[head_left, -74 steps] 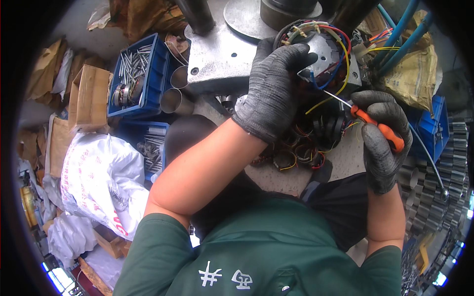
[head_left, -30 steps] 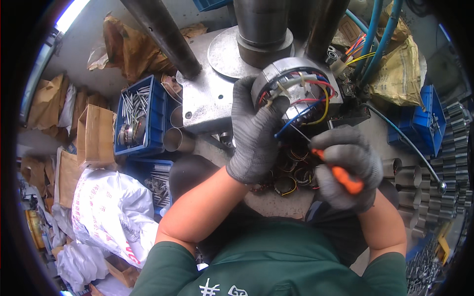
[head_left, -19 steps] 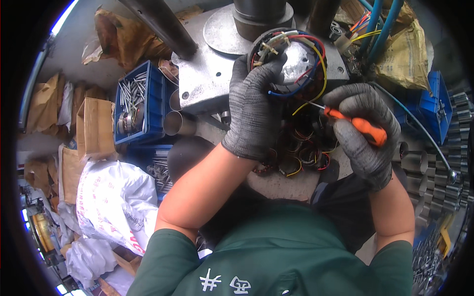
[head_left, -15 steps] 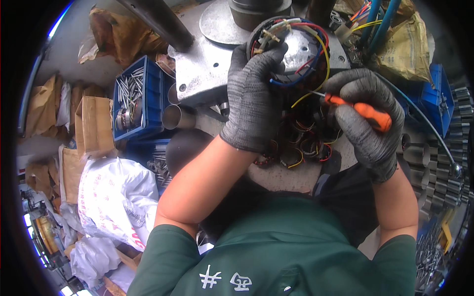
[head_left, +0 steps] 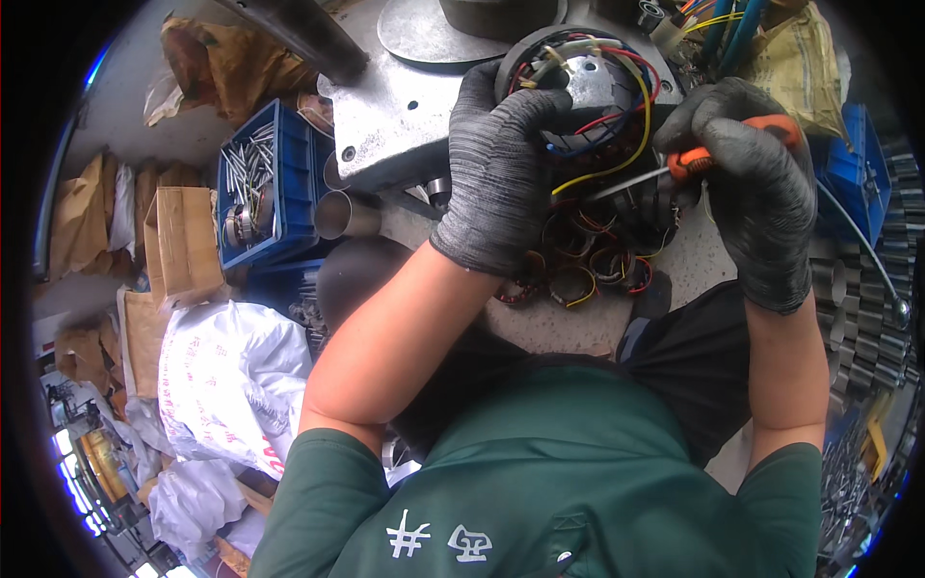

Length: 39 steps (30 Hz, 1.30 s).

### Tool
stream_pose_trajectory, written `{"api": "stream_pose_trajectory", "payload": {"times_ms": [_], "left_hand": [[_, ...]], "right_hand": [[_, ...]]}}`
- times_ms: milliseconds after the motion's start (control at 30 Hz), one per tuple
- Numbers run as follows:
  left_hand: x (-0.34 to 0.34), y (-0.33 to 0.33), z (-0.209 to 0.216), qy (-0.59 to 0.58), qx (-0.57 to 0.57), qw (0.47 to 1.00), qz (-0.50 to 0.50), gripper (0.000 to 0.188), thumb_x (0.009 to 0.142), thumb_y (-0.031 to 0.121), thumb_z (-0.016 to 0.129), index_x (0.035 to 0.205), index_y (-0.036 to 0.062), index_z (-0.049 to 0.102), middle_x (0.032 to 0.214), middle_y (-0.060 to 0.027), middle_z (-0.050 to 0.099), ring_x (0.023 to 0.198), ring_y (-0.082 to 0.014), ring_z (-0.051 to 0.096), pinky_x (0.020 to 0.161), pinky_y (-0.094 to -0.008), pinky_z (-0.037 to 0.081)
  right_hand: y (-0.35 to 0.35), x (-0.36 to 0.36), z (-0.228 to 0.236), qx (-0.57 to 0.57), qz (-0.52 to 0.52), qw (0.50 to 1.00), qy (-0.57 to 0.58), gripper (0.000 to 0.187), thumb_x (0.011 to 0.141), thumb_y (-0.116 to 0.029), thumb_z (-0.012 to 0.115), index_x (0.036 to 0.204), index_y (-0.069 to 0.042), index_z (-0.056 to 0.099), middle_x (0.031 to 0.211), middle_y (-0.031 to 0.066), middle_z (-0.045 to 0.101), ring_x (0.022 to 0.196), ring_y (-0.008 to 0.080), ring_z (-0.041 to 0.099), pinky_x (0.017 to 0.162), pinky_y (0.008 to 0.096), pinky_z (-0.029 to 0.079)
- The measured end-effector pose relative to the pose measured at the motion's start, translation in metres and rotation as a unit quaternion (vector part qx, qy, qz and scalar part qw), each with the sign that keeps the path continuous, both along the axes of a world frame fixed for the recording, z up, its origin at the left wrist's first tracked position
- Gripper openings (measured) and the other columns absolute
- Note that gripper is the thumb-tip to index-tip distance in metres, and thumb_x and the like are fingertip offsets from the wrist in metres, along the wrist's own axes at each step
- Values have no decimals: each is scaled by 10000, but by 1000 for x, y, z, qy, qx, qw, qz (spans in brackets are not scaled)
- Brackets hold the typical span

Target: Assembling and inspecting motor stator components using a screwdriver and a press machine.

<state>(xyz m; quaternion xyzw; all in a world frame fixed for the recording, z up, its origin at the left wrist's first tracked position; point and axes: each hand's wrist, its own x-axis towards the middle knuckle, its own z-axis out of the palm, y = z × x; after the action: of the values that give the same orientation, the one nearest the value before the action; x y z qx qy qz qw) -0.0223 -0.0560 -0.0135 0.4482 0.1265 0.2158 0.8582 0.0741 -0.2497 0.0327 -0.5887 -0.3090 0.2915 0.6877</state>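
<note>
My left hand point(head_left: 496, 178), in a grey knit glove, grips the left side of a motor stator point(head_left: 516, 60), a ring with wires at its open face. Red, blue, white and yellow leads run around inside it, and a yellow lead point(head_left: 644, 135) curves out below. In my gloved right hand point(head_left: 759, 193) is a screwdriver point(head_left: 690, 164) with an orange handle. Its shaft points left and down, with the tip near the hanging yellow lead; whether they touch I cannot tell. The stator is held at the near edge of a grey metal machine base point(head_left: 385, 125).
Several wired stators point(head_left: 572, 283) lie on the floor below my hands. To the left are a blue bin point(head_left: 301, 197) of metal rods, a cardboard box point(head_left: 188, 246) and a white sack point(head_left: 226, 380). Steel cylinders point(head_left: 872, 318) are stacked at right. A dark post point(head_left: 308, 39) slants above the base.
My right hand has moved right and up, drawing the screwdriver back from the stator and turning its handle upward. The stator has shifted slightly right in my left hand, and the yellow lead bends lower.
</note>
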Motion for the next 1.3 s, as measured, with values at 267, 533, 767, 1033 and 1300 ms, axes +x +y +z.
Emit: {"api": "stream_pose_trajectory", "payload": {"times_ms": [267, 533, 767, 1033, 1300], "left_hand": [[7, 3, -3, -3, -71, 997, -23, 427, 853, 26, 658, 1269, 8, 567, 1145, -175, 650, 983, -309, 716, 843, -446, 665], [-2, -5, 25, 28, -78, 990, -113, 535, 931, 105, 549, 1451, 33, 447, 1281, -199, 613, 1083, -313, 703, 871, -427, 652], [-1, -10, 27, 6, -29, 993, -110, 542, 864, 29, 598, 1387, -22, 468, 1247, -221, 617, 1079, -321, 703, 877, -429, 656], [-4, 1, 12, 13, -44, 992, -119, 499, 866, 60, 621, 1341, -40, 504, 1162, -168, 635, 1082, -298, 678, 920, -421, 627], [3, 12, -5, 74, -179, 974, -114, 336, 921, 128, 614, 1235, 7, 619, 1111, -119, 673, 1083, -303, 674, 985, -448, 570]], "right_hand": [[0, -8, -13, 70, -44, 980, -182, 232, 947, -125, 684, 1143, 1, 677, 1111, 173, 728, 1028, 252, 722, 880, 377, 599], [24, -31, -8, 44, -74, 979, -186, 186, 912, -136, 693, 1045, -6, 702, 1027, 160, 733, 915, 222, 716, 826, 350, 592], [-8, 12, -19, 31, 39, 998, -38, 313, 1020, -248, 645, 1182, 18, 673, 1096, 198, 710, 879, 216, 707, 749, 333, 579], [14, -18, 18, 21, -33, 995, -90, 101, 808, -100, 695, 878, -28, 690, 915, 145, 735, 859, 215, 713, 807, 357, 593], [37, -56, 6, -40, -188, 945, -264, 132, 787, -78, 706, 914, -58, 681, 965, 131, 733, 908, 211, 715, 820, 384, 604]]}}
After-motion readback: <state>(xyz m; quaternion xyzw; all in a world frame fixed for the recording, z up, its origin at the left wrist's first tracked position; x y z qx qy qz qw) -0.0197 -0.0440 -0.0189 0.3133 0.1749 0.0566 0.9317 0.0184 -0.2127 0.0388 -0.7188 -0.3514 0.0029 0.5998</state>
